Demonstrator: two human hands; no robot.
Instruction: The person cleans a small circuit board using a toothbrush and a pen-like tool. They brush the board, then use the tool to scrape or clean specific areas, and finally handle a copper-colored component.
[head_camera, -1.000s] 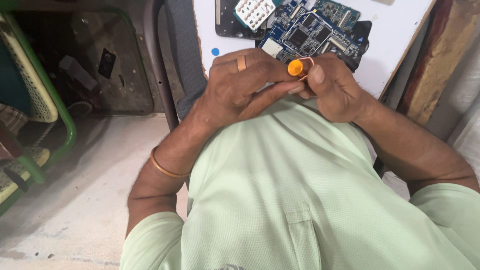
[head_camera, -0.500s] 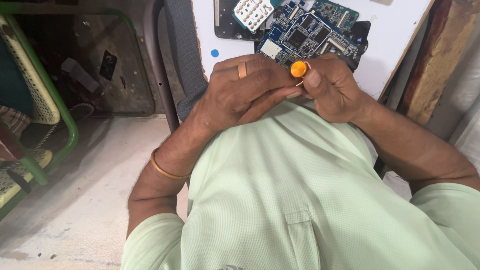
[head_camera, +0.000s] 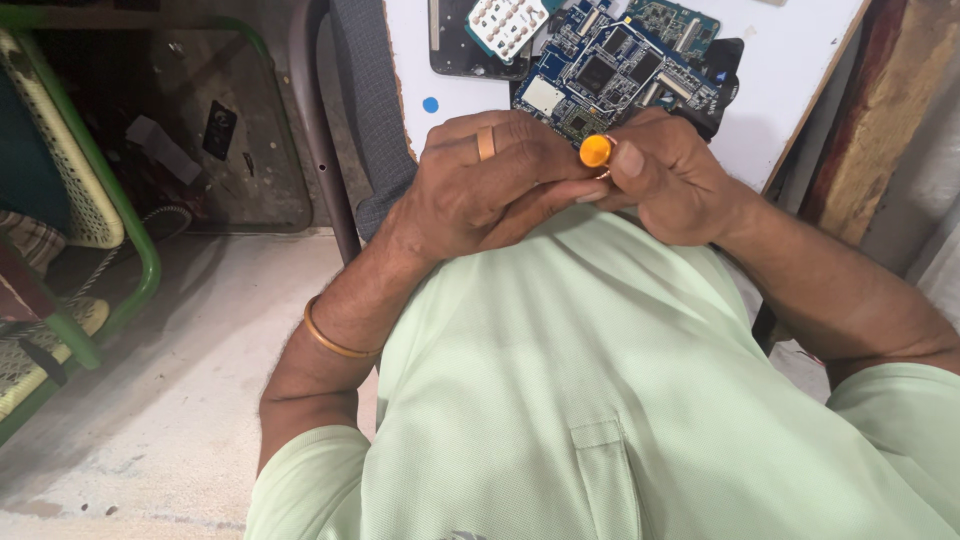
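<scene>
My left hand (head_camera: 490, 185), with a ring and a gold bangle on its wrist, and my right hand (head_camera: 675, 180) meet in front of my light green shirt (head_camera: 600, 400). Between them stands a small tool with a round orange cap (head_camera: 596, 151). The right thumb and fingers pinch it just under the cap. The left fingertips press against the same spot from the left, and the tool's shaft is hidden by the fingers. Just beyond the hands, a blue circuit board (head_camera: 610, 70) lies on a white board (head_camera: 800, 60).
A white keypad piece (head_camera: 505, 22) and dark flat parts (head_camera: 450, 50) lie beside the circuit board. A green-framed woven chair (head_camera: 70, 200) stands at the left on a concrete floor (head_camera: 180, 400). A wooden post (head_camera: 880, 130) rises at the right.
Both hands stay together around the orange-capped tool. The cap has shifted only slightly between the fingertips.
</scene>
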